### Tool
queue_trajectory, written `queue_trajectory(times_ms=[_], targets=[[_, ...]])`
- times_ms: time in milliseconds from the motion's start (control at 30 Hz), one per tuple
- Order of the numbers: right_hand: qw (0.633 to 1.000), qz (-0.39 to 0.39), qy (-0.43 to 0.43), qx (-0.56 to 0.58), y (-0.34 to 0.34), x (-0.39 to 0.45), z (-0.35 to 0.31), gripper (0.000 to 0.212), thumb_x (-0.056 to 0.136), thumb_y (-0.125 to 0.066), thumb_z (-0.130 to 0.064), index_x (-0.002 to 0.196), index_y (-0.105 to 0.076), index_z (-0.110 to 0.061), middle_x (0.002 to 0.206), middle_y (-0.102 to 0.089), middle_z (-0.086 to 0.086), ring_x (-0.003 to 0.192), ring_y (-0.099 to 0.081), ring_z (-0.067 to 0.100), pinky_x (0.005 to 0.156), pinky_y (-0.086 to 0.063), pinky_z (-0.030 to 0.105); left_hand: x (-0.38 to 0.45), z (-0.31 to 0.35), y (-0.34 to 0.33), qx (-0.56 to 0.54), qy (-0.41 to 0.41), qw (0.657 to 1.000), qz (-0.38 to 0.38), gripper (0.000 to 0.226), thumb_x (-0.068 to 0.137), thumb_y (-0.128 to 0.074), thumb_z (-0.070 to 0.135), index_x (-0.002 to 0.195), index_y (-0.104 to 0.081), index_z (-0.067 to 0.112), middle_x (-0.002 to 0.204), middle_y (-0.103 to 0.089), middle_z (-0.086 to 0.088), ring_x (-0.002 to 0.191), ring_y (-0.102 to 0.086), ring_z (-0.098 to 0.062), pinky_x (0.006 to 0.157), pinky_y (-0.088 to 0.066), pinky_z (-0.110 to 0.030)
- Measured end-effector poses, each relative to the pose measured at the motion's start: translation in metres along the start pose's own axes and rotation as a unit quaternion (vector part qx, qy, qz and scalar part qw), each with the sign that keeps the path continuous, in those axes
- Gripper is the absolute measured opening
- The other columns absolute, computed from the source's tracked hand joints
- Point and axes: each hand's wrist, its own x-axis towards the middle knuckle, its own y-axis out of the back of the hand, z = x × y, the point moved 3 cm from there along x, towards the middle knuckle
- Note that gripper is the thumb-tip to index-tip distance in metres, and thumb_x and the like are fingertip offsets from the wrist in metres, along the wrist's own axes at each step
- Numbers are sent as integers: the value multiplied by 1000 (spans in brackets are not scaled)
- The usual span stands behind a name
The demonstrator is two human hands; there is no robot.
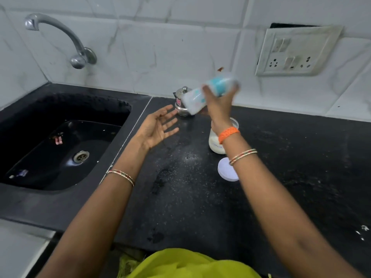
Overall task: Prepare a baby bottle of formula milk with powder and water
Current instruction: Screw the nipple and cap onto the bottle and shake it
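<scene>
My right hand (217,103) grips a baby bottle (197,98) with a teal collar, held up over the counter and tilted nearly sideways; it is motion-blurred. My left hand (158,127) hovers open, palm up, fingers spread, just left of the bottle and apart from it. Behind my right wrist stands an open jar of white powder (214,145). Its round white lid (227,171) lies flat on the black counter (180,197) just in front of it.
A small steel pot with a lid (181,101) stands by the tiled wall behind the bottle. A black sink (60,145) with a chrome tap (60,37) is at the left. A switch and socket plate (295,51) hangs on the wall at right. Powder specks dot the counter.
</scene>
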Motion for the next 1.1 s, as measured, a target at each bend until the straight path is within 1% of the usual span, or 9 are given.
queue_trajectory(times_ms=[67,200,300,433,700,767,900,1000,1100], targets=[[991,-112,-48,-57,-8,-4,2,78,76,-78,-17,138,-31,-22,125,-56,10,103,-65,30,76,-59,51,2,0,2,3,1,1000,7,30,95,-41,19,121,-55,20,113,-63,2,104,-58,-18,94,-47,-41],[995,55,-15,87,1,4,6,76,80,-74,-15,136,-23,-21,116,-55,7,95,-65,26,70,-58,57,3,0,9,-13,-5,1000,25,27,96,-39,18,115,-58,21,117,-63,2,113,-57,-18,92,-49,-41],[997,-58,-44,-31,-5,-3,6,76,75,-78,-20,135,-31,-21,120,-57,9,98,-67,27,71,-59,54,0,-4,9,-9,5,1000,22,26,95,-40,17,114,-59,19,112,-65,2,109,-59,-19,91,-50,-40],[992,110,42,37,7,5,9,77,77,-75,-8,134,-24,-18,115,-55,7,94,-63,22,82,-57,53,2,-5,13,-18,2,999,26,27,95,-40,17,114,-59,20,116,-64,3,109,-60,-18,88,-51,-38],[999,38,25,11,-1,1,12,46,76,-78,-7,117,-57,1,108,-66,12,87,-65,17,78,-56,29,6,-1,8,-15,-1,1000,14,26,94,-41,17,111,-61,20,110,-66,3,99,-63,-16,84,-52,-37],[995,-89,-15,-32,-7,-1,22,40,73,-81,-6,109,-63,-4,103,-69,8,85,-67,14,79,-58,29,6,0,6,9,1,1000,3,24,94,-41,17,108,-61,20,105,-66,3,92,-63,-15,83,-51,-37],[985,97,63,126,-2,-3,26,40,76,-78,-6,109,-57,-9,107,-68,10,88,-68,14,83,-58,35,9,1,10,-2,-1,1000,3,25,95,-40,18,107,-62,21,107,-68,4,102,-62,-16,84,-53,-37],[995,-89,31,17,-11,-6,25,41,73,-79,-3,110,-60,-3,100,-70,7,86,-69,13,76,-58,29,10,-1,11,14,7,1000,1,25,95,-40,17,108,-62,19,105,-66,-1,95,-62,-19,75,-57,-35],[990,-1,46,131,-5,-5,18,41,72,-80,-6,107,-61,-9,102,-69,6,94,-68,20,91,-55,47,11,1,12,-4,1,1000,18,26,95,-39,18,111,-60,19,113,-65,1,103,-61,-18,79,-56,-38]])
